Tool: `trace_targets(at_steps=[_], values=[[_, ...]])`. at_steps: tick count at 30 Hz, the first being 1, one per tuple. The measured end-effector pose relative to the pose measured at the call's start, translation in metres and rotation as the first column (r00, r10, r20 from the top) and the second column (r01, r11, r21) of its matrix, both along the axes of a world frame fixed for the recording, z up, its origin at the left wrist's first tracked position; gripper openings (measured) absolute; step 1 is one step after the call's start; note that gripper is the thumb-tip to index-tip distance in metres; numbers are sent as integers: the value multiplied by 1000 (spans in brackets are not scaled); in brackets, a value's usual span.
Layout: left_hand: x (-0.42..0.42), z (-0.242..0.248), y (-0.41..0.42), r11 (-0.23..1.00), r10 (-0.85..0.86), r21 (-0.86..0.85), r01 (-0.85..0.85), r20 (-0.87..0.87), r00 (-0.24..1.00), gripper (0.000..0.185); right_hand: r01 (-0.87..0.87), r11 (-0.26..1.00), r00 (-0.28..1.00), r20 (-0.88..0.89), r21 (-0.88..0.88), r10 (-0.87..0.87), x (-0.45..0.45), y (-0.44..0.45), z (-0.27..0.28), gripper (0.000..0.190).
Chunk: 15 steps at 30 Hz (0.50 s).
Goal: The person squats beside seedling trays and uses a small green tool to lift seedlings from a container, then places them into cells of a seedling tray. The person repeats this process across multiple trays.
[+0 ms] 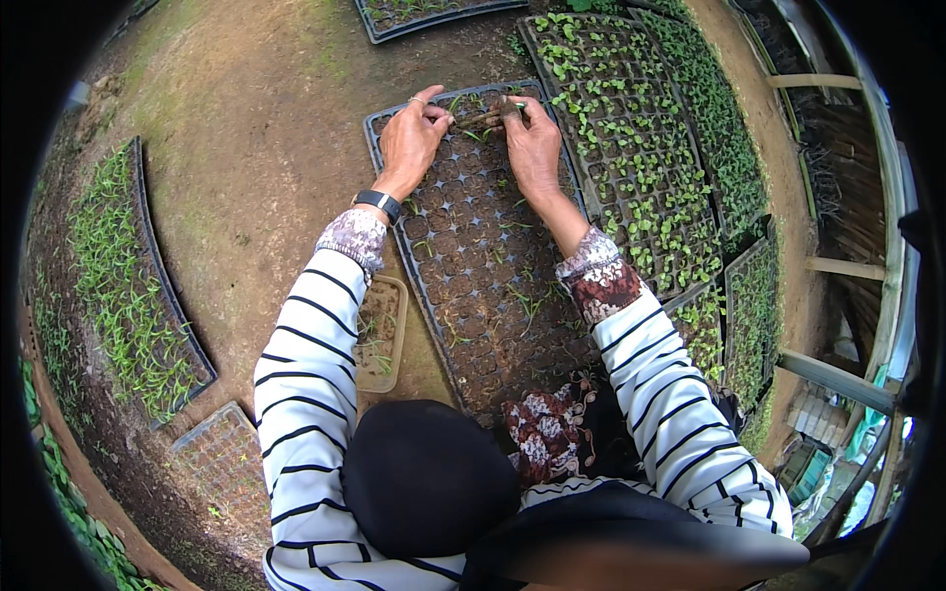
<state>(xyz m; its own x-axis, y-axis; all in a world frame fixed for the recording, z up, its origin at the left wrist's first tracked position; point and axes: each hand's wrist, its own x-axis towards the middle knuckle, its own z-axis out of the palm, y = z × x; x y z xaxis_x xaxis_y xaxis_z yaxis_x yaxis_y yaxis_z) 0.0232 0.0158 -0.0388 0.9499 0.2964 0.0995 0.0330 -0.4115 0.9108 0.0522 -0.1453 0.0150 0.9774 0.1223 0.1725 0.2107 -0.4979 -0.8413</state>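
Note:
A soil-filled seedling tray point(473, 244) lies lengthwise before me, with sparse thin green seedlings in some cells. Over its far left part is my left hand point(412, 140), thumb and fingertips close together near a small seedling point(473, 135); whether they pinch anything is too small to tell. My right hand point(533, 148) is at the tray's far right part, its soil-covered fingers closed around a thin brown stick point(479, 118) that points left towards my left hand. A bit of green shows by the right fingertips.
A plastic container point(399, 332) with soil and loose seedlings sits left of the tray. Trays of leafy seedlings point(628, 162) adjoin on the right. Another seedling tray point(140, 295) lies far left, a sparser tray point(222, 451) below it, and one more point(436, 22) beyond. Wooden beams point(835, 380) stand right.

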Motion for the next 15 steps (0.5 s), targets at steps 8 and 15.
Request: trace_targets(at_steps=[8, 15], values=[[-2, -1, -1, 999, 4, -35, -4, 4, 1000, 47, 3, 1000, 1000, -17, -30, -3, -1, -1, -9, 16], [-5, 0, 0, 1000, -8, -6, 7, -14, 1000, 48, -101, 980, 991, 74, -171, 115, -6, -1, -8, 13]])
